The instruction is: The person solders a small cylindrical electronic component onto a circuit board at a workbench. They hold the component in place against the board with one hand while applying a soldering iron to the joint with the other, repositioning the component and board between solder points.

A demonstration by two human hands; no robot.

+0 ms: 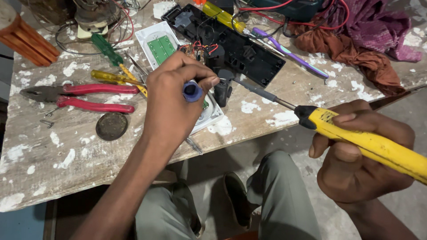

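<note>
My left hand [171, 100] grips a blue-handled tool [192, 90], its round butt end facing the camera, held over a white housing with a small circuit board [209, 113]. My right hand [362, 151] holds a yellow soldering iron [369, 142] low at the right. Its metal shaft [260, 92] points left to a spot beside a small black part [222, 91] next to my left fingers. A black plastic casing [231, 46] with red wires lies just behind.
On the paint-flecked wooden bench [58, 151] lie red-handled pliers [84, 98], a yellow screwdriver [113, 77], a green screwdriver [106, 49], a white plate with a green board [159, 44], a dark round lid [111, 126], a purple toothbrush [289, 52] and brown and purple cloths [356, 49]. My knees are below the bench edge.
</note>
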